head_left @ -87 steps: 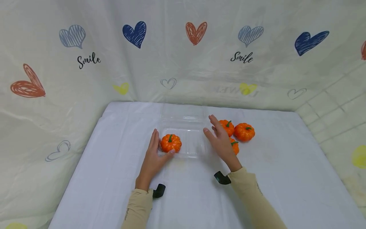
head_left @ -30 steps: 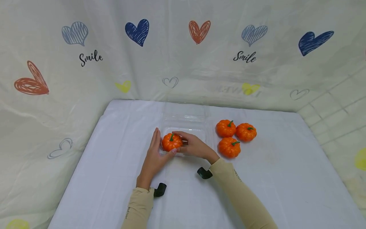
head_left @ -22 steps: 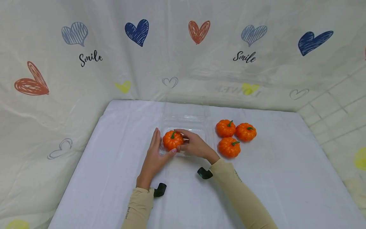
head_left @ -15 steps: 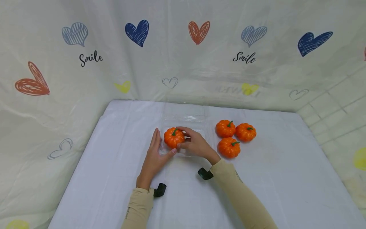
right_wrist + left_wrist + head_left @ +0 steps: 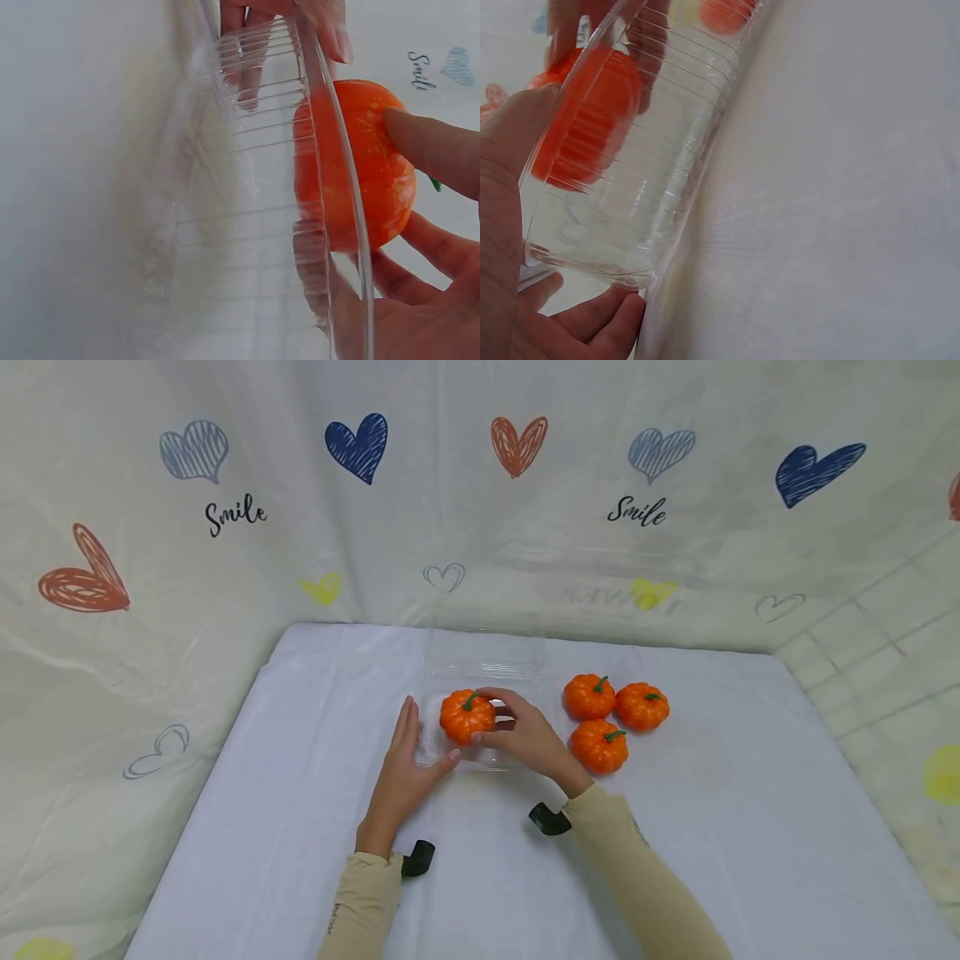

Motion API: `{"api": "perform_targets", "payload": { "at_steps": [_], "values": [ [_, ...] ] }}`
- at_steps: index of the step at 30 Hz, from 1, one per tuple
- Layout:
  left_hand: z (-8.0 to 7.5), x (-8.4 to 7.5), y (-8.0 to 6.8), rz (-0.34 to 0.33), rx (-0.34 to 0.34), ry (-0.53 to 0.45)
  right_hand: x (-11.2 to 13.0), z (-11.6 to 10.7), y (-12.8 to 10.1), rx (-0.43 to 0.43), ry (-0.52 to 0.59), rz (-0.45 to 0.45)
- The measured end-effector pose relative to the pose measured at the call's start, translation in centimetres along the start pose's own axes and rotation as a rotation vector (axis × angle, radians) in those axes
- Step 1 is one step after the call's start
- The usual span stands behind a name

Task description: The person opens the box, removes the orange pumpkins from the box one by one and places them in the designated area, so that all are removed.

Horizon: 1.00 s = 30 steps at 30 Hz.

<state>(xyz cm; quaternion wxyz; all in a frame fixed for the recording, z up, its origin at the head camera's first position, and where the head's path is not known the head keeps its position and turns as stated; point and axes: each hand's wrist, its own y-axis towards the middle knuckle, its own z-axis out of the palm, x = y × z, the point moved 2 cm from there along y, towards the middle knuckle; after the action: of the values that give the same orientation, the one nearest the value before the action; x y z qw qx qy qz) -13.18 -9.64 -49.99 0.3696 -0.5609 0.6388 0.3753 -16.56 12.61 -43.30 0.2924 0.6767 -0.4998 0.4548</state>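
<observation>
Plastic of the clear tray (image 5: 517, 758) nearly vanishes against the white worktop (image 5: 300, 827) from the head camera, its edges hard to trace, and the held pumpkin (image 5: 467, 717) hides part of the right hand (image 5: 528, 739). That pumpkin is small, ribbed, bright orange with a green stem, sitting over the tray's left half, pinched between the right thumb and curled fingers (image 5: 427, 146). The left hand (image 5: 401, 768) lies with straight fingers together against the tray's left wall. Wrist cameras reveal the tray's ridged wall (image 5: 660, 172); only the head view shows three more pumpkins (image 5: 600, 745) clustered just right of the tray
</observation>
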Motion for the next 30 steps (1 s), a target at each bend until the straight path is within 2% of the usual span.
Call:
{"api": "perform_targets", "payload": {
  "at_steps": [12,22,30],
  "values": [
    [0.1,0.3,0.0,0.011,-0.004,0.004,-0.6,-1.5,-1.0,-0.057,0.049,-0.007],
    [0.1,0.4,0.0,0.026,0.0,0.007,-0.7,-3.2,-2.5,-0.114,0.056,-0.061],
    [0.1,0.3,-0.1,0.033,-0.004,0.003,-1.2,-4.6,-3.7,-0.149,0.067,-0.039]
  ]
}}
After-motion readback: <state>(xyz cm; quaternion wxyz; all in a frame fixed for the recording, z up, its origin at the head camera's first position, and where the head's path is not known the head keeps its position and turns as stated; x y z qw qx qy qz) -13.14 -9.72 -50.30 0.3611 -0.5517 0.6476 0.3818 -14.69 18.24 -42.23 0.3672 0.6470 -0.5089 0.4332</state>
